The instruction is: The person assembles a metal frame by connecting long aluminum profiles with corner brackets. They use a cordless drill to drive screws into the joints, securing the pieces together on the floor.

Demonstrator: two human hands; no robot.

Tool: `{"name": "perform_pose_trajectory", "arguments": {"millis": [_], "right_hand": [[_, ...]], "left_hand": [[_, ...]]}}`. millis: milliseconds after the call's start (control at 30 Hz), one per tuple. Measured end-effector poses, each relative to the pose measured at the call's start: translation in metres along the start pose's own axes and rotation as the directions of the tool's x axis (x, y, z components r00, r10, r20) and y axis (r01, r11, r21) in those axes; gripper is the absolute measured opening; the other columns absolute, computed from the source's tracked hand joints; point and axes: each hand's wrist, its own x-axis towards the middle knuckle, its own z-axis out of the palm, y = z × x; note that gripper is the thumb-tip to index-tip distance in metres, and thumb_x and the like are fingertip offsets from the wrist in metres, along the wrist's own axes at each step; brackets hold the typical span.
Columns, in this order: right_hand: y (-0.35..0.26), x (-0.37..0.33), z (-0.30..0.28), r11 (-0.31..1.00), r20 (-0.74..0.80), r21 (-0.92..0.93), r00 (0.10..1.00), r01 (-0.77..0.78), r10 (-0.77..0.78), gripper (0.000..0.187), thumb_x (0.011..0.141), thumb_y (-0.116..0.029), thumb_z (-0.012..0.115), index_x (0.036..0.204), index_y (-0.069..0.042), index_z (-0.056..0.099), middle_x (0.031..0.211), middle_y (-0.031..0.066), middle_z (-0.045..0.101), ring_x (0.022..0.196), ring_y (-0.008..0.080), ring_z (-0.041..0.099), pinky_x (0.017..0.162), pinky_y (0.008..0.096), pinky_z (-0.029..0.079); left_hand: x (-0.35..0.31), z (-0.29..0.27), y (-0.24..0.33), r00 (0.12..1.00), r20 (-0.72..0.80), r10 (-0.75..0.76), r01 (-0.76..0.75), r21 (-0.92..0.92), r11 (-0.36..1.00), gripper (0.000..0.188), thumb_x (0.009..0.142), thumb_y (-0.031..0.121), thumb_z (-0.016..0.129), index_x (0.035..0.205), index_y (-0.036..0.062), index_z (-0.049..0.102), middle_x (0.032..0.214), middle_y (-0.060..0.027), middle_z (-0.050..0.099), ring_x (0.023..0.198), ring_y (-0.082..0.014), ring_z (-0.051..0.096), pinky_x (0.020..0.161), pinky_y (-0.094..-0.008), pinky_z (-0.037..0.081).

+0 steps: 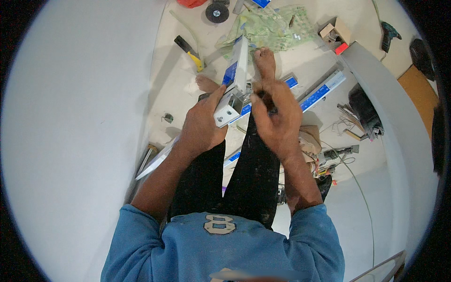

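My left hand (pixel 203 123) is closed around a white profile (pixel 241 61) with blue film along its side. The profile points up and away from me, and its near end (pixel 228 112) has small round holes in the face. My right hand (pixel 278 115) is at the right of that end, fingers bent and thumb toward a small shiny metal part (pixel 247 92). Whatever those fingers grip is hidden behind the thumb and blurred. Both hands are above my legs and bare feet.
More white profiles with blue film (pixel 322 91) lie on the floor at right. A yellow-and-black hand tool (pixel 189 52), a dark disc (pixel 217 13), green patterned plastic (pixel 277 28), an open carton (pixel 336 34) and a drill (pixel 389 36) lie farther off. A wall (pixel 80 117) rises at left.
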Motion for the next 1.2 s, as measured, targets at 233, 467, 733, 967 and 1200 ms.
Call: {"name": "perform_pose_trajectory", "arguments": {"millis": [233, 467, 733, 967, 1200], "right_hand": [[0.017, -0.024, 0.02, 0.956, -0.126, 0.265, 0.978, -0.128, 0.166, 0.021, 0.1, -0.009, 0.079, 0.118, 0.0, 0.074, 0.106, 0.0109, 0.074, 0.094, 0.0206, 0.07, 0.085, 0.034, 0.057], [0.167, 0.043, 0.023, 0.922, -0.127, -0.007, 0.915, -0.388, 0.384, 0.028, 0.102, -0.018, 0.077, 0.12, 0.003, 0.075, 0.102, 0.0144, 0.079, 0.092, 0.0242, 0.075, 0.086, 0.0389, 0.06], [0.225, 0.135, 0.015, 0.917, -0.112, -0.26, 0.953, -0.301, 0.282, 0.03, 0.097, -0.023, 0.077, 0.117, 0.001, 0.077, 0.105, 0.0226, 0.082, 0.099, 0.0386, 0.08, 0.089, 0.0457, 0.062], [0.206, 0.099, -0.026, 0.866, -0.049, -0.323, 0.92, -0.382, 0.388, 0.034, 0.094, -0.028, 0.081, 0.113, 0.001, 0.079, 0.105, 0.0238, 0.081, 0.101, 0.0388, 0.08, 0.091, 0.0466, 0.062], [0.171, 0.097, -0.094, 0.779, -0.051, -0.573, 0.96, -0.255, 0.277, 0.035, 0.094, -0.031, 0.08, 0.11, 0.0, 0.079, 0.104, 0.0241, 0.081, 0.099, 0.0428, 0.079, 0.09, 0.0528, 0.061]], "left_hand": [[0.003, 0.005, 0.004, 1.0, 0.015, -0.007, 0.006, 0.068, 0.998, 0.08, 0.09, 0.01, 0.077, 0.164, 0.0019, 0.048, 0.123, -0.0284, 0.075, 0.114, -0.0471, 0.074, 0.1, -0.0561, 0.059], [0.001, -0.003, -0.001, 0.996, 0.034, -0.078, 0.077, 0.045, 0.996, 0.088, 0.085, 0.013, 0.081, 0.164, -0.0026, 0.046, 0.125, -0.0316, 0.071, 0.117, -0.0483, 0.071, 0.104, -0.0551, 0.056], [-0.003, 0.01, -0.008, 0.995, -0.044, 0.088, -0.087, 0.024, 0.996, 0.091, 0.08, 0.017, 0.085, 0.162, -0.0031, 0.05, 0.112, -0.0297, 0.073, 0.105, -0.0475, 0.073, 0.097, -0.0561, 0.059], [-0.004, 0.005, -0.008, 0.997, -0.021, 0.078, -0.077, 0.043, 0.996, 0.09, 0.08, 0.015, 0.083, 0.162, -0.0033, 0.049, 0.109, -0.0288, 0.073, 0.104, -0.0485, 0.073, 0.095, -0.0568, 0.059], [0.003, -0.008, 0.005, 0.999, -0.001, 0.036, -0.036, 0.023, 0.999, 0.089, 0.077, 0.012, 0.08, 0.159, -0.0045, 0.051, 0.107, -0.0303, 0.073, 0.104, -0.0486, 0.073, 0.096, -0.057, 0.059]]}}
